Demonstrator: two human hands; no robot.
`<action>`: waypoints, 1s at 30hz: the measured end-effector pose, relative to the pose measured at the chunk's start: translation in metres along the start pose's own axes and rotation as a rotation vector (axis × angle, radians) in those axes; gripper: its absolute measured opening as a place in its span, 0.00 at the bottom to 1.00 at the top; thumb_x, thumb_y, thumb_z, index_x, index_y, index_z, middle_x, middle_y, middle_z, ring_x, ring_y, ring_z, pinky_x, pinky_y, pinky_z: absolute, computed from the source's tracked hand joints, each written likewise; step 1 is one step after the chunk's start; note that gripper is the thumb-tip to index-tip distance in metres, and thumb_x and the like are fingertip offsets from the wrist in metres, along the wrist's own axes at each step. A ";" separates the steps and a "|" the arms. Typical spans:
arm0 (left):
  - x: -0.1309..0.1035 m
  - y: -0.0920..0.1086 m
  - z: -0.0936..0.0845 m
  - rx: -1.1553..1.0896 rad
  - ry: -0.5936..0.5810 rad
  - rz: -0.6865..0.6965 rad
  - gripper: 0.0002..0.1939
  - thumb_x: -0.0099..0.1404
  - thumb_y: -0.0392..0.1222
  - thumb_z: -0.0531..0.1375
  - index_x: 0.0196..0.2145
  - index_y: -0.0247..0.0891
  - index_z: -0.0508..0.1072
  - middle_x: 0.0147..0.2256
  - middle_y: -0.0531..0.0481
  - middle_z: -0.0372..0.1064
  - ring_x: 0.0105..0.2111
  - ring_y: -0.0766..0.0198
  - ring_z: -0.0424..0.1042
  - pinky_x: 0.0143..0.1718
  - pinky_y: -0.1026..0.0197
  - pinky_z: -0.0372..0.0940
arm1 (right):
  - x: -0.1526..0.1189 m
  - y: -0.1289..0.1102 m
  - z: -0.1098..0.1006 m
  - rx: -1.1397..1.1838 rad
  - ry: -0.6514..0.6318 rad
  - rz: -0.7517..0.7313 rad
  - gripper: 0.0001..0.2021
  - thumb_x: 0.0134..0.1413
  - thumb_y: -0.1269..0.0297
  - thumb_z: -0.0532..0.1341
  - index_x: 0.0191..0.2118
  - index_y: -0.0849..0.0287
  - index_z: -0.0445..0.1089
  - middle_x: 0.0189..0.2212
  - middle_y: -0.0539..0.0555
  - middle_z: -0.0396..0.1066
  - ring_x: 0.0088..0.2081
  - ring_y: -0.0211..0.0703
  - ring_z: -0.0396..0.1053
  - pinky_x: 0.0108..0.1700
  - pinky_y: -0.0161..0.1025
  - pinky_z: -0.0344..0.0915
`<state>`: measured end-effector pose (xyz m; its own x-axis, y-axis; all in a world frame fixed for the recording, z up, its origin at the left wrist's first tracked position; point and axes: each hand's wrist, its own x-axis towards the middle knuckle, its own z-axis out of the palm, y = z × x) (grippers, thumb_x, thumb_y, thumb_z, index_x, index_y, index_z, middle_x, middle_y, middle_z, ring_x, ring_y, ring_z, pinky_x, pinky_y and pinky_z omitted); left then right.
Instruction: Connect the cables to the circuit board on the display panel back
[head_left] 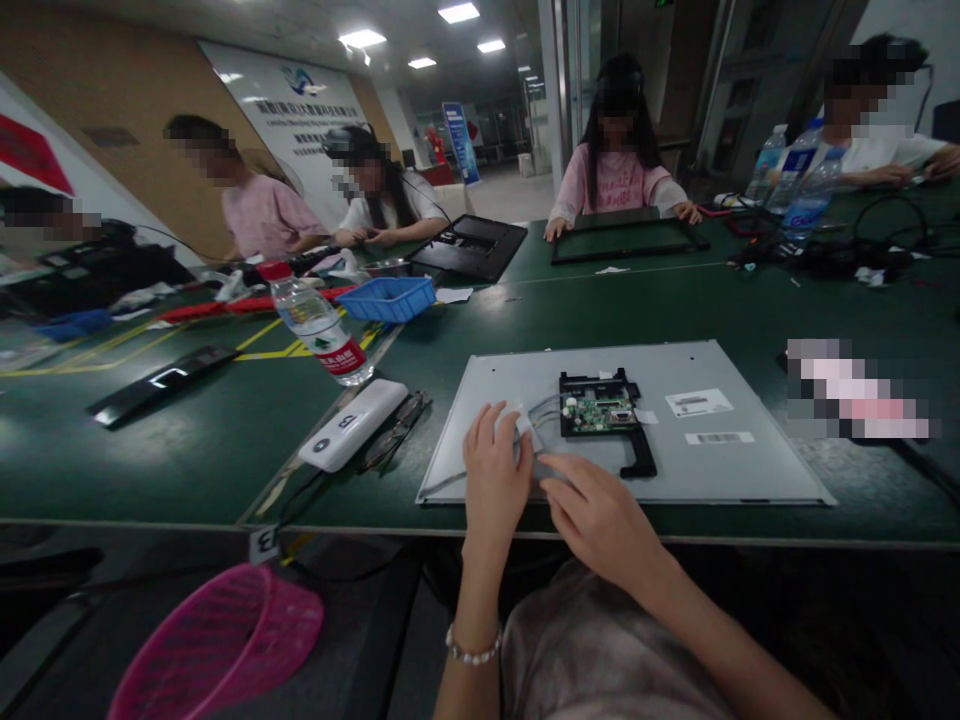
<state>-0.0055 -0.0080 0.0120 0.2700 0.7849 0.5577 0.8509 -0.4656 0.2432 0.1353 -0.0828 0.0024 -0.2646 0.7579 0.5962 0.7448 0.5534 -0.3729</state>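
Observation:
A flat grey-white display panel (480, 390) lies on the green table in front of me. On it sits a black plastic bracket (639, 455) with a green circuit board (596, 414), and thin grey cables (546, 402) run from it to the left. My left hand (496, 465) rests on the panel over the cables, fingers stretched out, beside a small white piece like tape (527, 432). Just right of it, my right hand (600, 510) reaches in with its index finger extended and fingers apart. What lies under the fingertips is partly hidden.
To the left are a white power bank (354, 425), eyeglasses (397, 430), a water bottle (322, 330) and a blue tray (388, 299). A blurred-out object (859, 390) lies right. Below the table edge stands a pink basket (225, 640). Several people sit around the table.

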 end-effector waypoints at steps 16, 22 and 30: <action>-0.001 0.009 -0.009 0.179 -0.156 0.002 0.05 0.65 0.38 0.56 0.37 0.40 0.72 0.37 0.47 0.69 0.42 0.54 0.65 0.41 0.53 0.57 | -0.002 0.001 0.004 -0.002 0.009 0.055 0.12 0.57 0.75 0.55 0.45 0.63 0.70 0.51 0.59 0.68 0.56 0.49 0.61 0.60 0.48 0.60; -0.001 0.006 -0.009 0.203 -0.010 -0.025 0.05 0.65 0.38 0.57 0.33 0.40 0.73 0.36 0.49 0.71 0.40 0.56 0.66 0.39 0.56 0.55 | -0.002 0.001 0.004 -0.047 -0.046 0.074 0.11 0.58 0.74 0.54 0.45 0.62 0.70 0.51 0.59 0.68 0.57 0.49 0.60 0.59 0.47 0.60; -0.001 -0.001 -0.010 0.207 0.149 -0.181 0.07 0.65 0.39 0.56 0.33 0.41 0.75 0.35 0.48 0.72 0.41 0.55 0.66 0.41 0.55 0.55 | -0.001 0.001 0.004 -0.043 -0.040 0.064 0.11 0.57 0.75 0.55 0.44 0.62 0.70 0.50 0.58 0.69 0.57 0.49 0.60 0.59 0.48 0.60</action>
<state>-0.0116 -0.0125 0.0194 0.0503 0.7717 0.6340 0.9569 -0.2191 0.1908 0.1339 -0.0814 -0.0018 -0.2390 0.8049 0.5432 0.7867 0.4884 -0.3776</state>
